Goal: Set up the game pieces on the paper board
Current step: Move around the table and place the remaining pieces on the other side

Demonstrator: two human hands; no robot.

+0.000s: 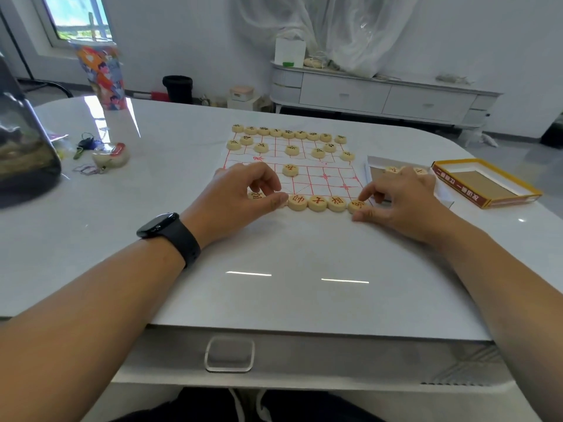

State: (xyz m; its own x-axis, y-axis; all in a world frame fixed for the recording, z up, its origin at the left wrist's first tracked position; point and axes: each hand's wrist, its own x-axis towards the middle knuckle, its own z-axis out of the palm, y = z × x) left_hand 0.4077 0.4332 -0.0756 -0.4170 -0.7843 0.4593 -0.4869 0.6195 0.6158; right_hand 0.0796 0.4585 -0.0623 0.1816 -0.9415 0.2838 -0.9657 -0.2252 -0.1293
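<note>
A paper board (316,178) with a red grid lies on the white table (274,284). Several black-lettered wooden discs (288,134) fill its far rows, and one (290,169) sits near the middle. Red-lettered discs (317,203) line the near edge. My left hand (243,193) rests at the left end of that row, fingers curled over a disc I cannot see clearly, beside another disc (255,195). My right hand (399,199) pinches the rightmost disc (356,205) with thumb and forefinger on the board.
An open box tray (377,172) with a few discs (392,169) lies right of the board, partly behind my right hand. Its yellow lid (487,184) lies further right. Keys (86,145), a small jar (111,155), a patterned cup (102,74) and a dark container (24,147) stand at the left.
</note>
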